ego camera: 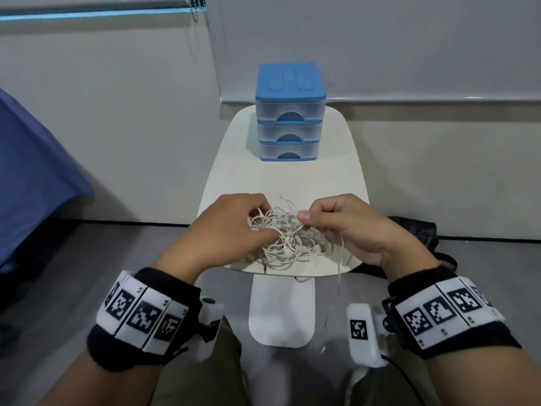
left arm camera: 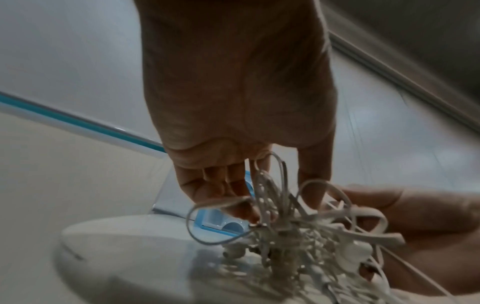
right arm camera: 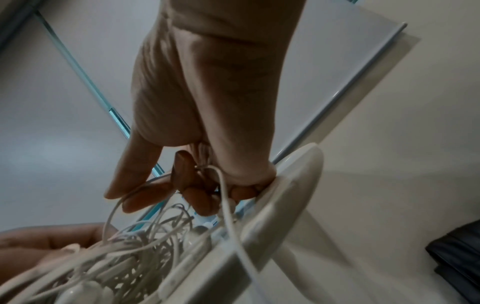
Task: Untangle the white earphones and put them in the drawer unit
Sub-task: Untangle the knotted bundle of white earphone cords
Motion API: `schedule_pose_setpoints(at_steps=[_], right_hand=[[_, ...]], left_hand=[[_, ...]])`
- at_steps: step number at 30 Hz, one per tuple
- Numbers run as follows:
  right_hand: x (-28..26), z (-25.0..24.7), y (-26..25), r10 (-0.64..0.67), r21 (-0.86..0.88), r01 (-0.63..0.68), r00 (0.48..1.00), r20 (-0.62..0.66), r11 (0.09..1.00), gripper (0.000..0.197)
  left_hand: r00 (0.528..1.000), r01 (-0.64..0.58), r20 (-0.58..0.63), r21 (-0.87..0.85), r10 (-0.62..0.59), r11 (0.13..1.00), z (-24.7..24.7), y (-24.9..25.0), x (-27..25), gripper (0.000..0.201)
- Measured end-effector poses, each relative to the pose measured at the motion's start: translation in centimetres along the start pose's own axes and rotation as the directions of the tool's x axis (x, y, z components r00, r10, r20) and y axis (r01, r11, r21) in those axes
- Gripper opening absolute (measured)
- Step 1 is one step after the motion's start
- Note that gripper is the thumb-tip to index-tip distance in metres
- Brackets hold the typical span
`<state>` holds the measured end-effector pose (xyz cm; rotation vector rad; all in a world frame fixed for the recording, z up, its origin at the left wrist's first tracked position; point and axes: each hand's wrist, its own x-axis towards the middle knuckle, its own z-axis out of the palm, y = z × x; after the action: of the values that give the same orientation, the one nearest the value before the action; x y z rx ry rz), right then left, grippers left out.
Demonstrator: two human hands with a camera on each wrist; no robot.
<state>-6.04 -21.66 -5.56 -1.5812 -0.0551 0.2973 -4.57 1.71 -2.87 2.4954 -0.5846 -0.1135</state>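
A tangled heap of white earphones (ego camera: 288,238) (left arm camera: 293,232) (right arm camera: 124,259) lies on the near end of the small white table (ego camera: 234,171). My left hand (ego camera: 234,221) (left arm camera: 233,185) grips the left side of the tangle with curled fingers. My right hand (ego camera: 336,221) (right arm camera: 182,181) pinches a strand between thumb and forefinger at the tangle's right side, and another strand runs through its palm and hangs over the table's front edge. The blue drawer unit (ego camera: 290,112), with three translucent drawers all closed, stands at the table's far end.
A blue cloth (ego camera: 35,177) hangs at the left. A dark bag (ego camera: 415,230) (right arm camera: 457,255) lies on the floor right of the table. The wall stands close behind the drawer unit. A bare stretch of tabletop separates the tangle from the unit.
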Motion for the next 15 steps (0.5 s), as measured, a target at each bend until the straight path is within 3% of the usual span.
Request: schedule_pose_setpoints(at_steps=[3, 7, 12, 15], right_hand=[[-0.4, 0.2, 0.3, -0.014, -0.024, 0.014, 1.0, 0.009, 1.0, 0.023], [-0.8, 0.4, 0.6, -0.018, -0.172, 0.015, 1.0, -0.015, 0.985, 0.028], [-1.6, 0.1, 0.6, 0.012, -0.244, 0.01, 0.996, 0.088, 0.97, 0.045], [-1.9, -0.2, 0.0, 0.029, -0.336, 0.024, 0.988, 0.151, 0.941, 0.033]], left_hand=[[0.997, 0.04, 0.077, -0.153, -0.029, 0.987, 0.1, 0.1, -1.0, 0.017], [0.984, 0.17, 0.015, -0.375, -0.177, 0.911, 0.5, 0.5, -1.5, 0.031], [0.981, 0.179, -0.008, -0.316, -0.192, 0.932, 0.8, 0.4, -1.7, 0.017], [0.983, 0.171, -0.003, -0.315, -0.181, 0.934, 0.9, 0.3, -1.6, 0.007]])
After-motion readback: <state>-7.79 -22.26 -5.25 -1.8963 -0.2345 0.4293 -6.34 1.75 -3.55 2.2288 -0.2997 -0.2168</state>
